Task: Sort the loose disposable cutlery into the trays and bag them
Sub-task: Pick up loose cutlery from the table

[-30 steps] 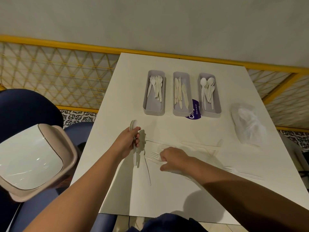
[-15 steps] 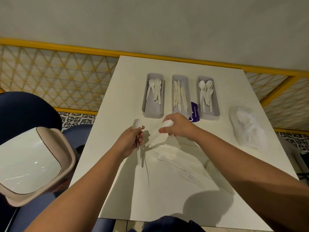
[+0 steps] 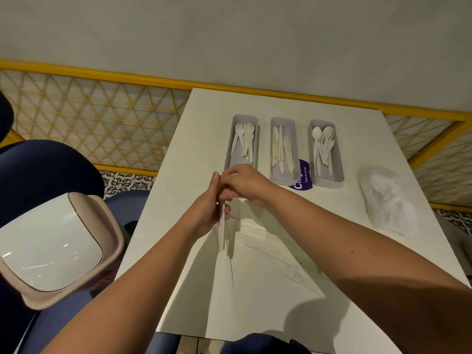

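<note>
— White table (image 3: 255, 315) runs out from under your arms. Nearest you, two loose forks (image 3: 298, 277) lie flat on it, with a thin white piece (image 3: 231, 272) beside them that I can't name for sure.

— Just past those, look at what you've changed. A second ago your right hand (image 3: 245, 182) was down on the table picking something up. Now it's raised and touching your left hand (image 3: 208, 210).

— Your left hand grips the spoons (image 3: 221, 233) upright, with the handles hanging below your fist, just above the table. Your right hand pinches the top of that bundle, adding the spoon you carried across.

— So you're gathering into one hand, not yet sorting. Nothing has reached a tray in this last second.

— Farther off, the fork tray (image 3: 238, 159), knife tray (image 3: 281, 178) and spoon tray (image 3: 329, 183) stand side by side, each partly filled. The spoon tray is the right-hand one, well apart from your hands.

— Beyond it, the bag (image 3: 388, 203) lies crumpled near the table's right edge. I'd judge bagging is some way off, since forks are still lying loose.
</note>
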The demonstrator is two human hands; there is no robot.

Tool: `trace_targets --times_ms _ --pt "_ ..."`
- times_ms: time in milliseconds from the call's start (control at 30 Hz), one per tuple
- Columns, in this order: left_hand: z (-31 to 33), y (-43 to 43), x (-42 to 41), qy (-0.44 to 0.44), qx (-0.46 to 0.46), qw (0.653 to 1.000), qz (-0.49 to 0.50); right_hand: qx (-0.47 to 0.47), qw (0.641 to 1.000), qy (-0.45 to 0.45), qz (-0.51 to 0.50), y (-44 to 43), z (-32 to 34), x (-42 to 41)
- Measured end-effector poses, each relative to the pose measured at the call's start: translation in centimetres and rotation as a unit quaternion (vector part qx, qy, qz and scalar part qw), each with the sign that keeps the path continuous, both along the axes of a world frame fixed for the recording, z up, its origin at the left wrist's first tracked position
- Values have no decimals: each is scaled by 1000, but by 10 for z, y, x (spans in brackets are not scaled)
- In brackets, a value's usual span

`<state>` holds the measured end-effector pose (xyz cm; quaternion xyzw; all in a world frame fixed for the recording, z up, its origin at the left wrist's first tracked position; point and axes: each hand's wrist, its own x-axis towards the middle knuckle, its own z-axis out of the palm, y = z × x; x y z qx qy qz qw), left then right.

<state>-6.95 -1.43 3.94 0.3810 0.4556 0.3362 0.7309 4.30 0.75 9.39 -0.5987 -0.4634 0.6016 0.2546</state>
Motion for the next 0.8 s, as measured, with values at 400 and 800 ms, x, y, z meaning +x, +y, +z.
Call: trace_targets --times_ms 400,800 --pt "-16 -3 -30 17 -64 992 112 9 959 -248 136 -14 -70 23" --pt "-13 2 -31 9 -77 990 119 58 866 -438 235 -22 -95 28"
